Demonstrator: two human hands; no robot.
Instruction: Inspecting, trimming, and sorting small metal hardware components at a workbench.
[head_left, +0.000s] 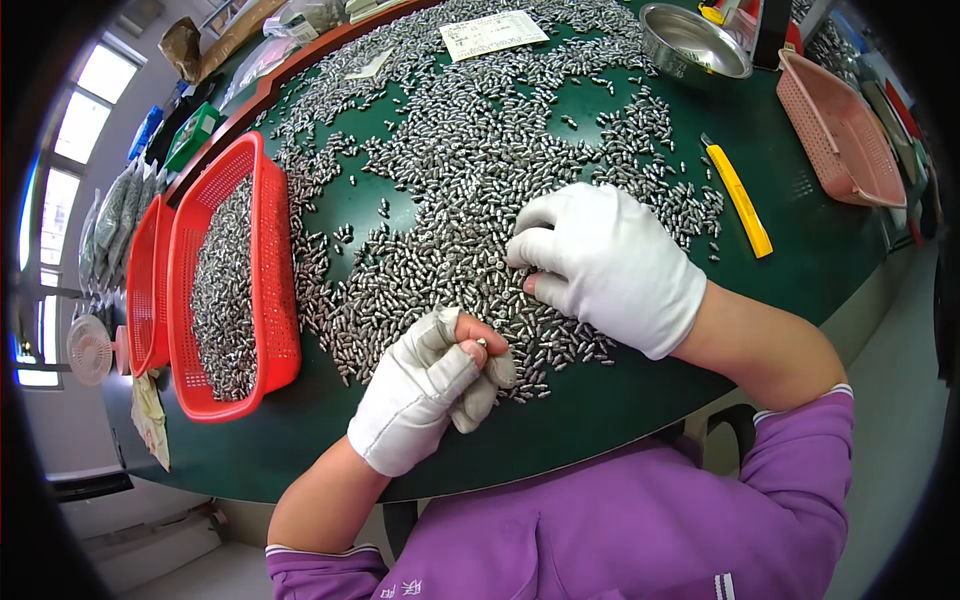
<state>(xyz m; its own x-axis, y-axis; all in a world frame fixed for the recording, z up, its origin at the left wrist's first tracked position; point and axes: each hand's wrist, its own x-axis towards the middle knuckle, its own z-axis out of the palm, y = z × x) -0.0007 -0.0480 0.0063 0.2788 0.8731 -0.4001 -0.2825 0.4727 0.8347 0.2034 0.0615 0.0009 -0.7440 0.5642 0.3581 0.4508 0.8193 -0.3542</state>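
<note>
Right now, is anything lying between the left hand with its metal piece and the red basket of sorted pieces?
Only loose metal pieces strewn flat on the green table lie between the left hand and the red basket. Nothing taller stands there. The right hand rests on the opposite side.

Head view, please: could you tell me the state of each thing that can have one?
Left hand: gloved, curled, pinching a small metal part.
Right hand: gloved, palm down on the loose metal parts.
Red basket: partly filled with parts.
Pink basket: looks empty.
Steel bowl: looks empty.
Yellow utility knife: lying flat, untouched.
</note>
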